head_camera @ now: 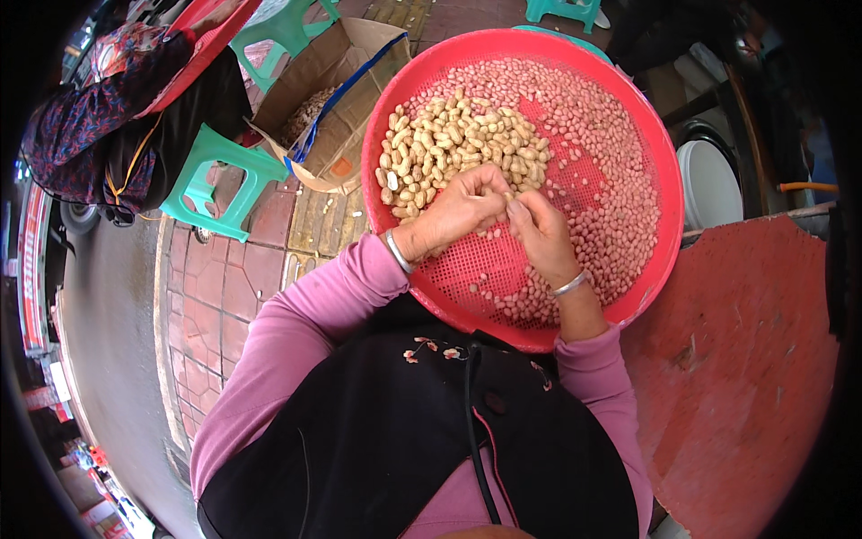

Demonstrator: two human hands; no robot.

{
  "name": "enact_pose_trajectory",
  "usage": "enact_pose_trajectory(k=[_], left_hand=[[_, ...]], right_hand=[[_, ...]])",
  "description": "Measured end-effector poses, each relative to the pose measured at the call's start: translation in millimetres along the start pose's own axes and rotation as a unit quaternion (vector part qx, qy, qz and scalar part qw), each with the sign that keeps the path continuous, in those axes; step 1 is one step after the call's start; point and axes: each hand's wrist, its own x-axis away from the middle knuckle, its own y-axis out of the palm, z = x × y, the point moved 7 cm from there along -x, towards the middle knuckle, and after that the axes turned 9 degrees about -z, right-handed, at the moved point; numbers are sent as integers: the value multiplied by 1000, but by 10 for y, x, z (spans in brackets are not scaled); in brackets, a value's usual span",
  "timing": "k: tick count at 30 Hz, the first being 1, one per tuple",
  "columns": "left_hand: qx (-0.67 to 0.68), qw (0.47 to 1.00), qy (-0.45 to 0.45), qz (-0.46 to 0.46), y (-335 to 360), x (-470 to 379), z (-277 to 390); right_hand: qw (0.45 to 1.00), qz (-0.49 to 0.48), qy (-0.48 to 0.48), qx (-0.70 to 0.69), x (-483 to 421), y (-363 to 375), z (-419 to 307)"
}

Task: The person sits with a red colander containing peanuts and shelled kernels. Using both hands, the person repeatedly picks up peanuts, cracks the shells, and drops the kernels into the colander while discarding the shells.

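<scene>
A round red plastic sieve basket [465, 269] lies before me. Unshelled peanuts [458, 141] are heaped in its left and upper part, while shelled pink peanuts [613, 168] spread along the far and right sides and down to the near rim. My left hand [465, 205] and my right hand [542, 232] meet over the middle of the basket. Their fingertips pinch a small pale peanut pod [510, 198], mostly covered by the fingers. Each wrist wears a silver bangle.
Left of the basket stands an open cardboard box [357, 135] with peanut shells [313, 111] inside. Green plastic stools [232, 182] are nearby. Another person [87, 128] sits at upper left with a red basket [202, 54]. A reddish board [734, 364] and white bucket [710, 182] are at right.
</scene>
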Motion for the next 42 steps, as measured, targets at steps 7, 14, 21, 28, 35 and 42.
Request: enact_pose_trajectory(k=[7,14,21,28,35,42], left_hand=[[45,997,-13,57,76,-52,-128],[153,988,18,30,84,-72,-143],[16,998,57,17,177,-85,-121],[-79,995,38,-40,157,-53,69],[-125,991,35,-41,-27,-88,88],[127,988,7,-87,-11,-37,93]], right_hand=[[965,106,-44,236,13,-10,-73],[979,127,-9,160,10,-78,-33],[987,151,22,-51,35,-145,169],[986,152,30,-58,42,-351,98],[992,125,22,-15,38,-409,-21],[998,42,-5,-36,15,-166,-153]])
